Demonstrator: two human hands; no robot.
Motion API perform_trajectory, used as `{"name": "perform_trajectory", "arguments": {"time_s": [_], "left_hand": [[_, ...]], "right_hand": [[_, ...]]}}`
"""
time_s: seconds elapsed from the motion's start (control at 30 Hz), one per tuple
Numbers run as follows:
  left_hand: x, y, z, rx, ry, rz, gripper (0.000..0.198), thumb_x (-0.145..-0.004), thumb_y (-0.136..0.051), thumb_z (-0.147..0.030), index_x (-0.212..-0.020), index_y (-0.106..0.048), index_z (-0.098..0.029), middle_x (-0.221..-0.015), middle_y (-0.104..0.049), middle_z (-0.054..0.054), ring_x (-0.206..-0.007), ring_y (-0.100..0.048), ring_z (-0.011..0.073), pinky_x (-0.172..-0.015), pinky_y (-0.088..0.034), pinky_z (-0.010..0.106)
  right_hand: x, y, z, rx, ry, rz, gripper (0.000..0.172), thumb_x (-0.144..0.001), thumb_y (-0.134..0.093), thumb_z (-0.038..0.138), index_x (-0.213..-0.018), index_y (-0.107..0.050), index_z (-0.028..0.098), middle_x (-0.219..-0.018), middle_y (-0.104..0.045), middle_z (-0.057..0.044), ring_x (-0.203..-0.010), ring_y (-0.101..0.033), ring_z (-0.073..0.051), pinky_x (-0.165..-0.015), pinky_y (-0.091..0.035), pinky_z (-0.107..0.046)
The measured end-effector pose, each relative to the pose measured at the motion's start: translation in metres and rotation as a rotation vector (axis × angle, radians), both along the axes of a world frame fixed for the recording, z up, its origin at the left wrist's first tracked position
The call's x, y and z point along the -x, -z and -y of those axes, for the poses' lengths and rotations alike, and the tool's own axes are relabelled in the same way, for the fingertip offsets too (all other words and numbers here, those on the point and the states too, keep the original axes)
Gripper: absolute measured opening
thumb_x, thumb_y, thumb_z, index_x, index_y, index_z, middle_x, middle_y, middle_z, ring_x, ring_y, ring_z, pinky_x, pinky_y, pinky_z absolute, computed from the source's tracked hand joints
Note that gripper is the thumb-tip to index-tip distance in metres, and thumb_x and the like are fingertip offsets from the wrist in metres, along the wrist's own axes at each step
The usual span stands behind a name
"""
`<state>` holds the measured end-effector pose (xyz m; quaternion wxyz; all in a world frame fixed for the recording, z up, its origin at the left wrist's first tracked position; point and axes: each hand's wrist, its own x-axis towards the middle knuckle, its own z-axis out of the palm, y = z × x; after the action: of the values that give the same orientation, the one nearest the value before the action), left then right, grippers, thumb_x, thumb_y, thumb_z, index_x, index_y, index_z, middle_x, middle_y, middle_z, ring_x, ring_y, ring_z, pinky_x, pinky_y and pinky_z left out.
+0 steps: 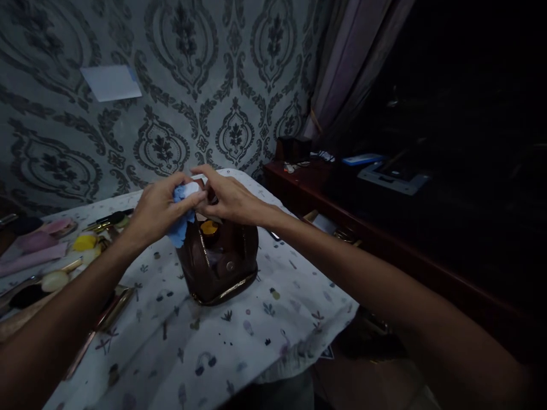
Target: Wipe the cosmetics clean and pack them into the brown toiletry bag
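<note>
A brown leather bag (217, 267) stands unzipped on the table, with gold-toned zipper teeth and a round snap showing. Above its far left side, my left hand (160, 205) is closed around a crumpled light-blue cloth (178, 228), with a white piece by the thumb. My right hand (228, 196) meets it over the bag's top, fingers curled and close to the left thumb. What those right fingers pinch is hidden; a brown part of the bag shows beside them. Inside the opening sits a yellow-orange round item (209, 228).
Makeup items, among them a yellow sponge (84, 242) and a gold tube (114, 309), lie on the left of the patterned tablecloth (239, 353). A phone edge shows under my right forearm. A dark red desk (363, 210) with an open drawer stands at right.
</note>
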<state>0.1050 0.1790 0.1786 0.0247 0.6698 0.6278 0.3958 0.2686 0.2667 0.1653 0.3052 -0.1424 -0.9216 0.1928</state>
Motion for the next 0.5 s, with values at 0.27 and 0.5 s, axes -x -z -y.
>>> {"name": "perform_trajectory", "arguments": {"time_s": [0.27, 0.5], "left_hand": [[0.008, 0.017, 0.001, -0.006, 0.015, 0.132, 0.042, -0.077, -0.066, -0.053, -0.101, -0.068, -0.019, -0.086, -0.067, 0.003, -0.077, -0.057, 0.0208, -0.069, -0.043, 0.028], [0.012, 0.036, 0.037, 0.000, -0.102, 0.319, 0.035, -0.075, -0.067, -0.055, -0.084, -0.068, -0.021, -0.065, -0.058, -0.001, -0.055, -0.047, 0.0148, -0.049, -0.034, 0.025]], "right_hand": [[-0.001, 0.005, -0.017, -0.127, -0.078, 0.079, 0.054, -0.081, -0.058, 0.014, -0.134, -0.049, 0.019, -0.123, -0.066, -0.007, -0.101, -0.061, -0.019, -0.086, -0.045, -0.029], [-0.007, 0.008, -0.032, -0.191, -0.083, 0.237, 0.039, -0.081, -0.062, 0.013, -0.119, -0.059, 0.016, -0.110, -0.068, -0.007, -0.094, -0.059, -0.020, -0.081, -0.040, -0.028]]}}
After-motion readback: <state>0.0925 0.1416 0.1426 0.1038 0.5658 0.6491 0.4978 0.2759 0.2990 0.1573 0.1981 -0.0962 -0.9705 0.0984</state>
